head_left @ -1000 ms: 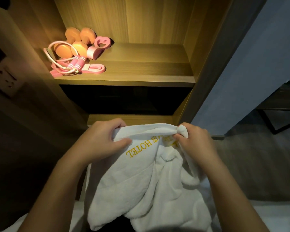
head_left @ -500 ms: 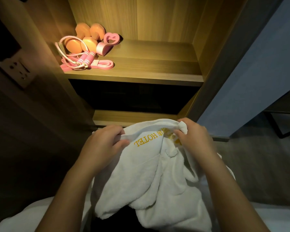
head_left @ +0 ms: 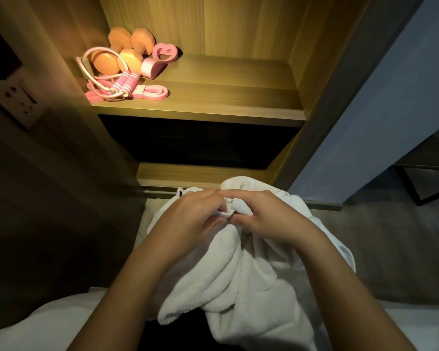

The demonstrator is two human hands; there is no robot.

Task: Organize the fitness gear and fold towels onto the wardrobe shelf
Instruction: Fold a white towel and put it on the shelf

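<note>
Low before the wardrobe, you hold the white towel [head_left: 251, 287] up by one bunched corner. Your left hand [head_left: 188, 219] and right hand [head_left: 271, 219] touch, fingers curled, both pinching that corner. The rest hangs in loose folds over white bedding [head_left: 36, 325]. The lower shelf [head_left: 188, 173] edge is just behind your knuckles. On the upper shelf [head_left: 226, 97], dumbbells [head_left: 117, 59], jump rope [head_left: 127, 82], heart ring [head_left: 160, 59] and pink band [head_left: 152, 92] crowd the left end; wood surface runs from there to the right panel.
</note>
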